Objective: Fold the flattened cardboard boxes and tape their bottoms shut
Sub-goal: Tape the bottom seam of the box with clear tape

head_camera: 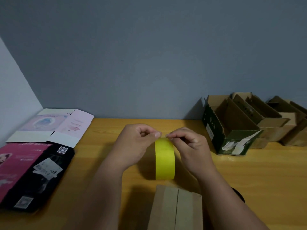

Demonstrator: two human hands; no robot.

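A yellow tape roll [164, 161] stands on edge in the middle of the wooden table [249, 171]. My left hand [134, 145] holds the roll's left side, its thumb curled at the top rim. My right hand [189, 146] pinches the tape at the top of the roll with fingertips. Just in front of me stands a plain brown cardboard box [176, 208], its two flaps folded shut with the seam facing up and no tape on it.
Flattened printed boxes lie at the left: a pink-and-black one [31, 173] and a pale pink one [54, 125] behind it. At the back right stand a dark green folded box [232, 130] and several brown folded boxes [274, 120]. A grey wall runs behind the table.
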